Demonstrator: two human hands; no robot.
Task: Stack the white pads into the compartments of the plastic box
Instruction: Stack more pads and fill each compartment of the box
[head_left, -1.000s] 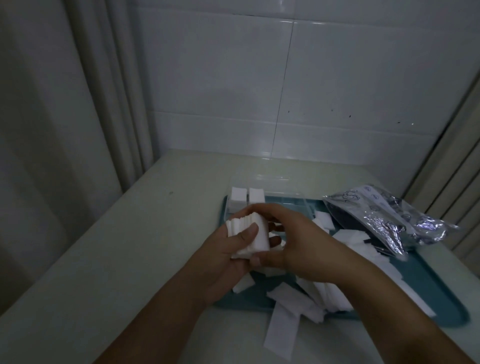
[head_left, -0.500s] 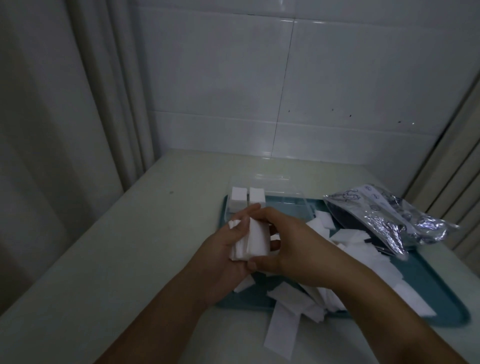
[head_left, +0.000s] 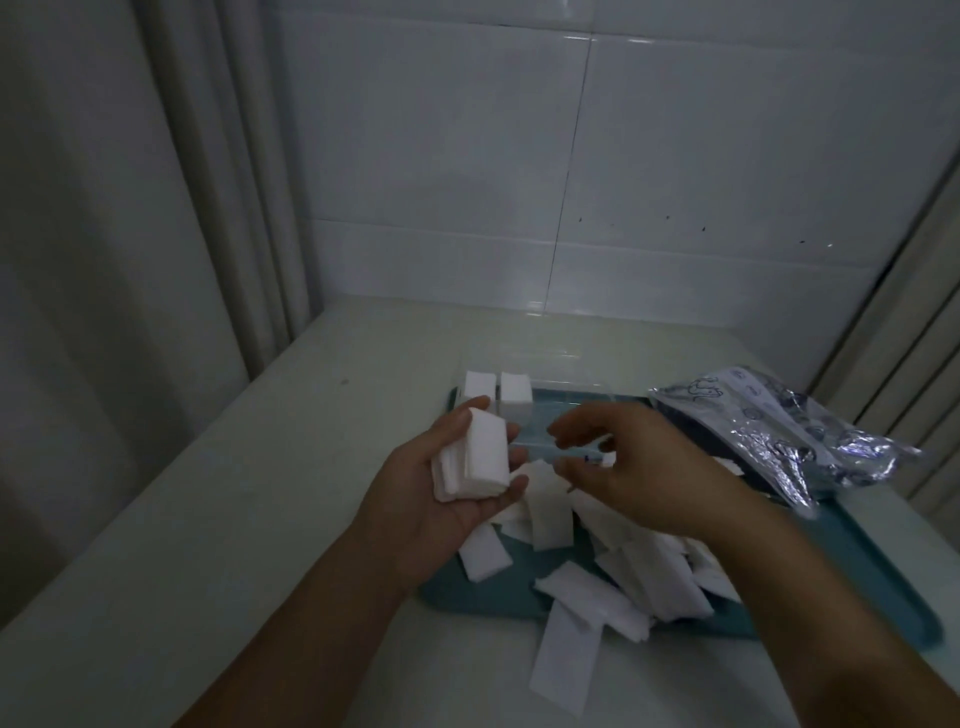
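We cradle a squared-up bundle of white pads (head_left: 474, 454) in our left hand (head_left: 441, 493), fingers curled round it, ready for the plastic box (head_left: 545, 410) just beyond. Our right hand (head_left: 623, 462) hovers loosely curled, empty, over the loose pads (head_left: 649, 566) on the tray (head_left: 857, 597).

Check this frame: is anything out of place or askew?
Yes. One white pad hangs over the near rim of the teal tray onto the table, and loose pads lie jumbled in the tray.
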